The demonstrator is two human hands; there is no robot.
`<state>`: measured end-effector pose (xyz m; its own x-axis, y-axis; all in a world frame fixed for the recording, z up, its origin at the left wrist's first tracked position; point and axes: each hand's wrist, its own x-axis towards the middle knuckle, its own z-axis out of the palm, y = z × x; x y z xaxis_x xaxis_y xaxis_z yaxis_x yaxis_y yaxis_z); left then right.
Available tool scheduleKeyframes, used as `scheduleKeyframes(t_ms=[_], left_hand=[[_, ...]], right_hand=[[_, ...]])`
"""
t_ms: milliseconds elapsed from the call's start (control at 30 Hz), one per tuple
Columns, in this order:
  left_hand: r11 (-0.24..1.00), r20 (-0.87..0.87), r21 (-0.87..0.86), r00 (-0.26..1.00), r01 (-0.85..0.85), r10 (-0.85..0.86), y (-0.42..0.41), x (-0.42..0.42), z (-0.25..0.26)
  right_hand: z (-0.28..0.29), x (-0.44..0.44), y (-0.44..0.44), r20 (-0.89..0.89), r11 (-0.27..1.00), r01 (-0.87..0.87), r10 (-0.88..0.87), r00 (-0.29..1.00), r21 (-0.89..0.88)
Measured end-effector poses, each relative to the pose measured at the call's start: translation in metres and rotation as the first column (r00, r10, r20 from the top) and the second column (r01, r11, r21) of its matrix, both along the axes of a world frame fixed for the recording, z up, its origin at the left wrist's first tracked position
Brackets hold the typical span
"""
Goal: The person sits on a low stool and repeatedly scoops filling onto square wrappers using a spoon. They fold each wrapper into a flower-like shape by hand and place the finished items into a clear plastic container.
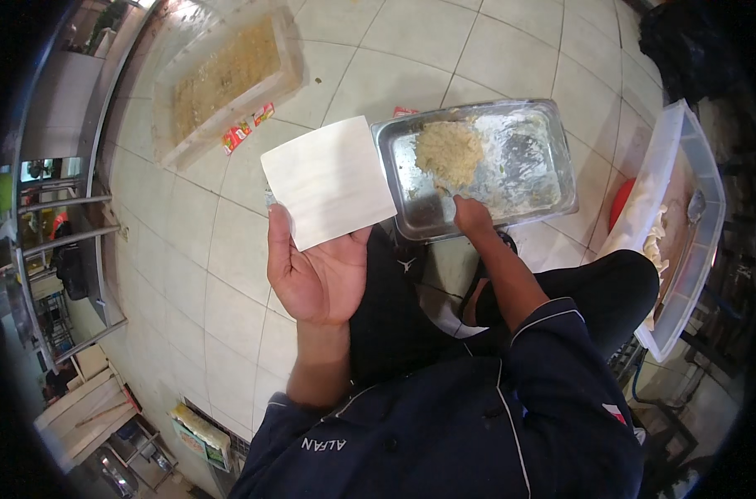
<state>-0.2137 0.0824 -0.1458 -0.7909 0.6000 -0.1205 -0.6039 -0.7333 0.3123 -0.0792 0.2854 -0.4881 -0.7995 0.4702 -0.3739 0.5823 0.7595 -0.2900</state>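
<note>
On the palm of my left hand (320,284) rests a square, pale dough wrapper sheet (331,181), with my thumb at its left edge. Whether it is one sheet or a stack is hard to tell. My right hand (473,216) reaches over the near rim of a rectangular metal tray (409,215). Its fingers are closed on a small utensil (443,189), mostly hidden by the hand, whose tip is close to the filling. That filling (448,153) is a lumpy, pale beige mound in the tray's left half. Whitish smears cover the tray's right half.
A translucent plastic bin (222,134) stands on the tiled floor (184,249) at upper left, red sachets (237,138) beside it. At right, another plastic bin (718,218) holds pale folded dough pieces (655,240); a red object (620,199) sits behind its wall. A metal rack (66,203) lines the left.
</note>
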Motion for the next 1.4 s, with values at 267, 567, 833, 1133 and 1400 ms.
scheduleKeyframes(t_ms=[267,567,833,1133,1400], left_hand=[[1.0,-0.001,0.004,1.0,-0.011,0.011,0.001,0.003,0.004],[1.0,-0.031,0.011,0.999,0.006,-0.006,0.003,0.004,0.006],[1.0,-0.037,-0.015,0.999,0.005,-0.006,0.004,0.005,0.007],[1.0,-0.048,0.025,0.999,0.01,-0.009,0.002,0.006,0.006],[1.0,-0.03,0.017,1.0,0.003,-0.002,0.004,0.006,0.007]], right_hand=[[0.006,0.006,0.043,0.187,0.63,0.279,-0.209,0.96,-0.725],[0.01,0.011,0.036,-0.185,0.989,-0.126,0.14,0.973,0.083],[-0.003,0.007,0.007,0.004,0.997,-0.056,0.056,0.998,-0.056],[0.012,0.008,0.037,-0.202,0.976,0.029,-0.074,0.977,-0.218],[0.013,0.008,0.011,-0.075,0.977,-0.156,0.168,0.983,0.143]])
